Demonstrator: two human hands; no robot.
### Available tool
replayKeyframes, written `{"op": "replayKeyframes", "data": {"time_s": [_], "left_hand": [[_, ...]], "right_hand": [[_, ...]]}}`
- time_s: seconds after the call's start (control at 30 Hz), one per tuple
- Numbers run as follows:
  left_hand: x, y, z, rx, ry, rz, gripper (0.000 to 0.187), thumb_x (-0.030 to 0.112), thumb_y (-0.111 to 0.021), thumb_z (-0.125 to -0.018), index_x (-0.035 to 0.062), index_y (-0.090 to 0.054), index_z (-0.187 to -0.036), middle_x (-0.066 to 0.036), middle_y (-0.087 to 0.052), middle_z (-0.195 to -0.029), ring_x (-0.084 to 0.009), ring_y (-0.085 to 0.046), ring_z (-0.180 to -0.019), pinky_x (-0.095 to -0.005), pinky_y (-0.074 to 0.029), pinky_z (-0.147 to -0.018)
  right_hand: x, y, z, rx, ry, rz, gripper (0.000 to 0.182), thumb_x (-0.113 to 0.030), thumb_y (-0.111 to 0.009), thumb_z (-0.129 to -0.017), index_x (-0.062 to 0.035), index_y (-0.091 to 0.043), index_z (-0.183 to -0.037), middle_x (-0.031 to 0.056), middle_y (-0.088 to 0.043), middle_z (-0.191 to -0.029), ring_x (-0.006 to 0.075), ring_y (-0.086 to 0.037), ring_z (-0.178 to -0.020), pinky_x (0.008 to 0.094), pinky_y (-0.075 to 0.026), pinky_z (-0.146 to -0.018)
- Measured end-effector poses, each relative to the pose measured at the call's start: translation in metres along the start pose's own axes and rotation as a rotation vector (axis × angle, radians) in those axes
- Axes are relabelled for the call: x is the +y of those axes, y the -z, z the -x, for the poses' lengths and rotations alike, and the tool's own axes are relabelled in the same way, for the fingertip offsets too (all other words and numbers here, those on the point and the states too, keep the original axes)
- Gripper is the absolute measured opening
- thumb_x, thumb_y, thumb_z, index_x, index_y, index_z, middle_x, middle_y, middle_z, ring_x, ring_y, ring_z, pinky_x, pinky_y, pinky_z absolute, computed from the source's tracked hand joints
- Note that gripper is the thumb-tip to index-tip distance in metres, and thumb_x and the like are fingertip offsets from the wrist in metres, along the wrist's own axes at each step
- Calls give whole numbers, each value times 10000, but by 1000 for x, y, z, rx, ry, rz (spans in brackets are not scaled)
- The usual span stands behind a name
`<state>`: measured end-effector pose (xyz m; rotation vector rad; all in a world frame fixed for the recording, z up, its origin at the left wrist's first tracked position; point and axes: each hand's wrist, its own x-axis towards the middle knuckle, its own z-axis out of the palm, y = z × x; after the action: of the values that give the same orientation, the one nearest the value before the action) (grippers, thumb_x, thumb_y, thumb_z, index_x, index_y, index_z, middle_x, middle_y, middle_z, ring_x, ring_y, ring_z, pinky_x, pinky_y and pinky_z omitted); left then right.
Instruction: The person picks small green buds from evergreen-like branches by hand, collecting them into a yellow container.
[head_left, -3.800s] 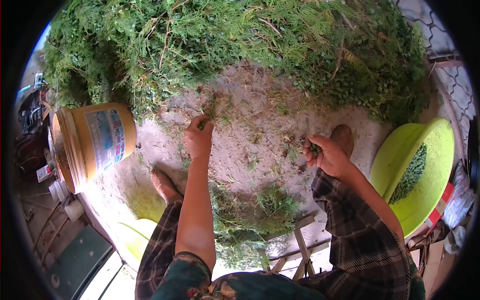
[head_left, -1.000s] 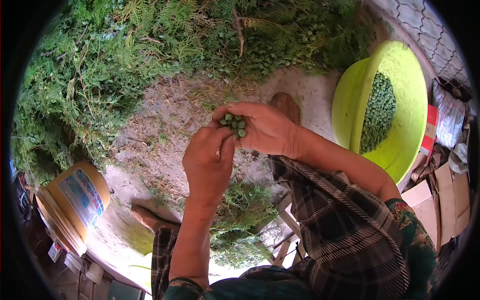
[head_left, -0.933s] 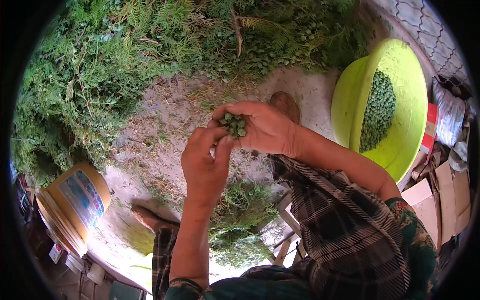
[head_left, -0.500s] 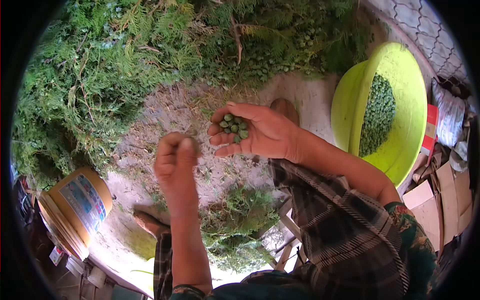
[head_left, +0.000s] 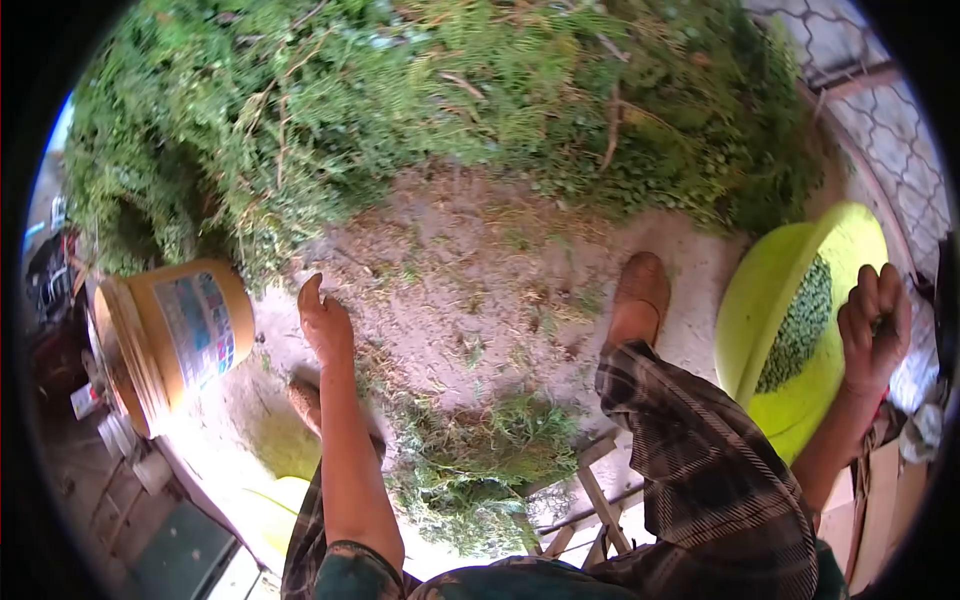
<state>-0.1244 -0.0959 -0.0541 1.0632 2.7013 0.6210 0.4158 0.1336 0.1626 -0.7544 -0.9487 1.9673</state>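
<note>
My left hand (head_left: 326, 325) is over the ground at left, near the orange bucket, its fingers curled together; what they hold, if anything, is hidden. Over the right side of the lime-green basin (head_left: 738, 310) is my right hand (head_left: 874, 330), its fingers bent inward around small green cones, of which only a dark bit shows. Many green cones (head_left: 800, 335) lie inside the tilted basin.
Leafy green branches (head_left: 450, 110) are heaped across the top. The orange bucket (head_left: 200, 320) lies tipped at left. Loose sprigs (head_left: 480, 440) lie over a wooden frame (head_left: 600, 500) between my legs. My shod foot (head_left: 641, 285) is left of the basin. Cardboard (head_left: 875, 500) is at lower right.
My right hand has moved from the middle, where it cupped the cones palm up, out to the basin, and its fingers have curled. My left hand is farther left. The view has shifted.
</note>
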Motion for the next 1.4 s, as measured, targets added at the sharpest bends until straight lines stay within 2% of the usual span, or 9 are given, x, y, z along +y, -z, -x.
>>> {"op": "replayKeyframes", "data": {"time_s": [0.07,0.17,0.2,0.4,0.57,0.8,0.93,1.17,1.4], "left_hand": [[-19,-6,-1,36,-22,-40,360,-37,-454,-787,-6,-559,-1130,-198,-543,-1166,-363,-512,-1077,-402,-426,-913],[-20,-24,-7,-20,-95,39,353,-8,-501,-799,-5,-550,-1148,-198,-521,-1212,-365,-478,-1135,-400,-412,-947],[-25,-34,-8,-40,-176,-73,407,11,-536,-796,24,-526,-1203,-202,-485,-1263,-369,-456,-1161,-422,-394,-977],[31,-51,58,-136,-425,-176,415,115,-641,-774,73,-550,-1177,-202,-505,-1247,-364,-488,-1142,-444,-413,-953],[-4,-13,59,-78,-212,98,131,85,-591,-797,17,-644,-896,-186,-646,-943,-318,-647,-817,-393,-516,-735],[-54,-42,-59,-238,164,-261,391,111,-489,-872,-1,-480,-1247,-232,-436,-1309,-370,-421,-1206,-445,-405,-980],[-13,-49,13,215,-359,-167,224,6,-507,-829,13,-621,-1021,-163,-597,-1098,-325,-589,-966,-396,-531,-774],[-7,-24,54,72,-204,119,217,-61,-527,-779,18,-628,-954,-102,-641,-909,-265,-630,-799,-357,-509,-678],[-10,6,45,-66,570,1140,167,-13,-524,-860,2,-578,-1018,-72,-610,-898,-148,-627,-758,-234,-550,-587]], "right_hand": [[-7,90,42,627,15,1881,224,-196,-490,-923,-21,-602,-1007,151,-595,-1077,226,-608,-905,324,-485,-796],[26,6,29,687,286,1977,262,-140,-503,-905,-6,-589,-1112,152,-550,-1214,208,-504,-1133,324,-355,-981],[50,-27,18,778,186,1120,269,-131,-494,-906,19,-582,-1111,132,-569,-1183,206,-520,-1103,326,-366,-974],[191,-86,-46,-598,-76,1096,239,-137,-612,-807,-16,-603,-1012,161,-631,-928,303,-606,-881,370,-471,-744],[275,-32,-44,-457,53,1199,125,-83,-583,-771,-36,-602,-886,137,-596,-781,322,-584,-746,388,-462,-634],[286,-29,-43,-475,140,1448,39,-73,-567,-746,-49,-549,-722,145,-534,-669,339,-543,-652,410,-427,-561],[284,-33,-46,-474,138,1420,34,-76,-568,-753,-49,-558,-735,149,-536,-668,339,-546,-648,414,-429,-563],[283,-32,-43,-459,112,1390,43,-97,-568,-776,-56,-581,-772,140,-566,-707,339,-565,-670,406,-451,-583],[282,-34,-42,-429,132,1379,49,-110,-553,-789,-65,-571,-786,121,-582,-732,332,-569,-700,403,-463,-601]]}}
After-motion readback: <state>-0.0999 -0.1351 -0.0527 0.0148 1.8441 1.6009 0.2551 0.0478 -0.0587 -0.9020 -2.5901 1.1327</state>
